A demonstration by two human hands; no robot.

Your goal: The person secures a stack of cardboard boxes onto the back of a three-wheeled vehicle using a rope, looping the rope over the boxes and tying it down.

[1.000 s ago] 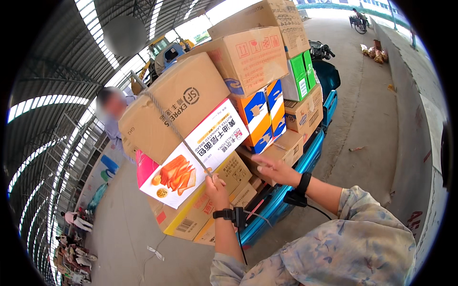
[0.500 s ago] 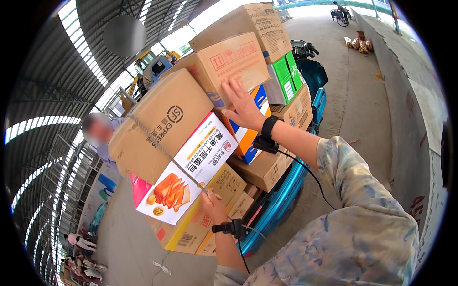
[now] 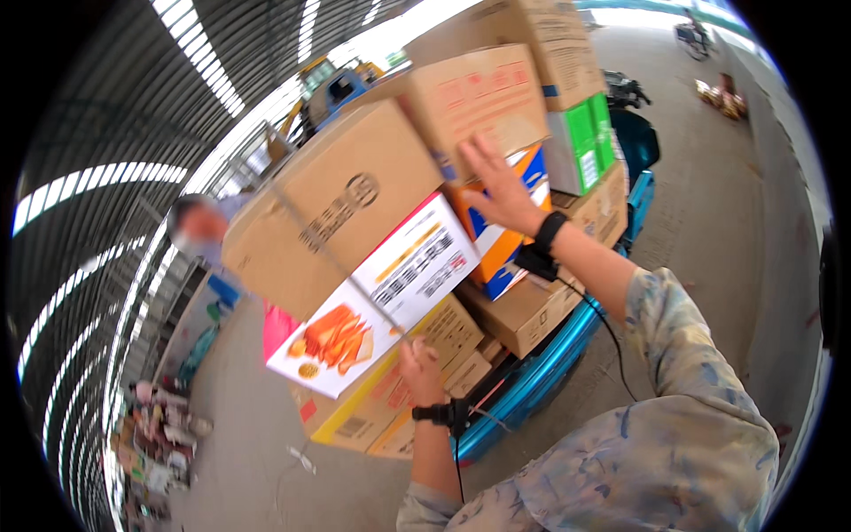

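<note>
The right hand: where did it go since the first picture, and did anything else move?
The right hand moved up, from beside the lower brown carton to in front of the brown carton with red symbols; whether it touches it is hard to tell. It has not closed around anything. The left hand still grips the rope, and the cartons stay stacked the same way.

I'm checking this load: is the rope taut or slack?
It looks taut: the rope runs nearly straight across the white carton to the left hand.
</note>
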